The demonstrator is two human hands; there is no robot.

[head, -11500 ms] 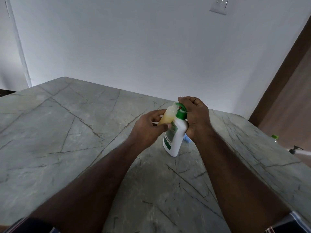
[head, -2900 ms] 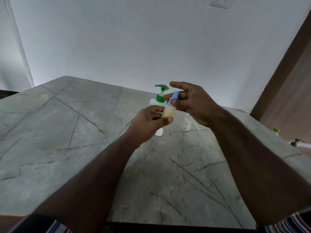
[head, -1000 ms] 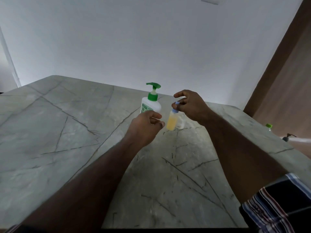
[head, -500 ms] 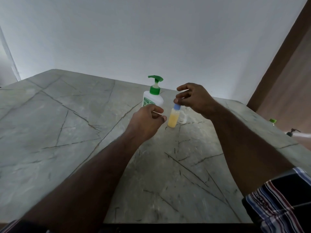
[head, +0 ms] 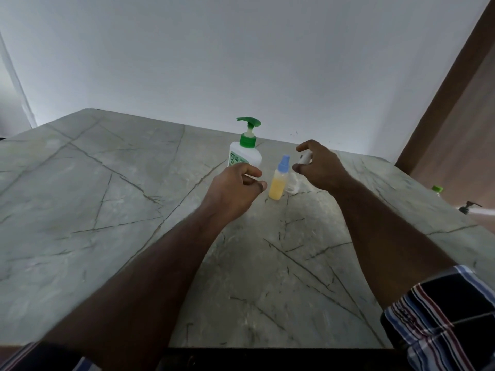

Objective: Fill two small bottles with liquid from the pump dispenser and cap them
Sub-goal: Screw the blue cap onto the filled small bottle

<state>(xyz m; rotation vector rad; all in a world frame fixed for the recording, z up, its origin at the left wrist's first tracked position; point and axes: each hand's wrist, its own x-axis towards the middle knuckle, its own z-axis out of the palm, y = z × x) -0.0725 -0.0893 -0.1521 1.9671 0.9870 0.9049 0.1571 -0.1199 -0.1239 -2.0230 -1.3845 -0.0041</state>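
A white pump dispenser [head: 244,153] with a green pump head stands upright on the marble table [head: 107,210]. Just right of it stands a small bottle [head: 278,183] full of yellow liquid, with a blue cap on and no hand touching it. Behind it a small clear bottle [head: 293,184] is partly hidden. My left hand [head: 235,190] hovers loosely curled beside the dispenser's base and holds nothing. My right hand [head: 320,168] pinches a small white cap [head: 306,158] above the clear bottle. I cannot tell whether the cap sits on that bottle.
Beyond the table's right edge are a green-capped bottle [head: 437,189] and a dark pump head [head: 468,207]. A white wall rises behind the table and a brown door panel [head: 455,116] stands at the right. The table's near edge runs along the bottom.
The yellow bottle now stands on the table by itself. My right hand left its blue cap and shifted right onto a white cap. My left hand stays off the bottle.
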